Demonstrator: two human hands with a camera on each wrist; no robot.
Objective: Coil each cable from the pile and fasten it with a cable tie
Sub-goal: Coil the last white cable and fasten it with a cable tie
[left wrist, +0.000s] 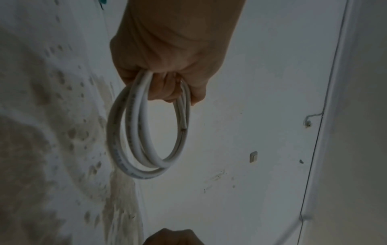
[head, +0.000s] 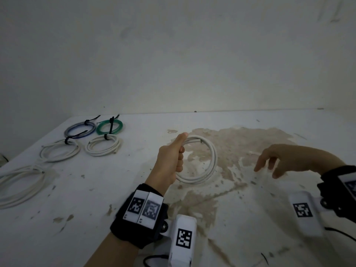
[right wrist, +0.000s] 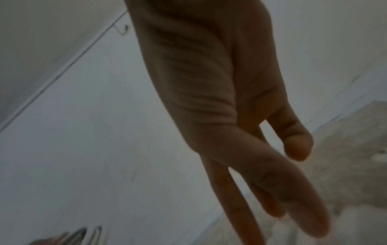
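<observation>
The table (head: 250, 218) is white with a big brown worn patch at its middle, and it carries everything. At its far left lie four tied coils: a blue-grey coil (head: 80, 129), a green coil (head: 109, 127) and two white ones (head: 60, 150) (head: 104, 145), each cinched with a black tie. Nearer, at the left edge, the pile (head: 21, 185) of loose white cable waits untied.

The left hand (head: 171, 158) is fisted around the coil (head: 204, 162), a white cable wound in about two or three loops and held up above the worn patch. The thumb lies along the top of the loops. The wrist view shows one cut end (left wrist: 183, 127) lying free against the inside of the ring, just below the fingers. The right hand (head: 283, 158) hangs to the right, well apart from the coil, fingers loosely spread and holding nothing.

The step in hand looks to be fetching a tie for this coil. No loose tie shows in any view, so where the right hand must reach cannot be told. To do it well, the left hand should keep its squeeze firm, since stiff cable like this probably springs open once slackened. The tie is best threaded close beside the gripping fingers, around every loop and over that free end, so the end is trapped rather than left to flick out. Pulling it snug before the left hand lets go should keep the ring neat like the four finished ones.
</observation>
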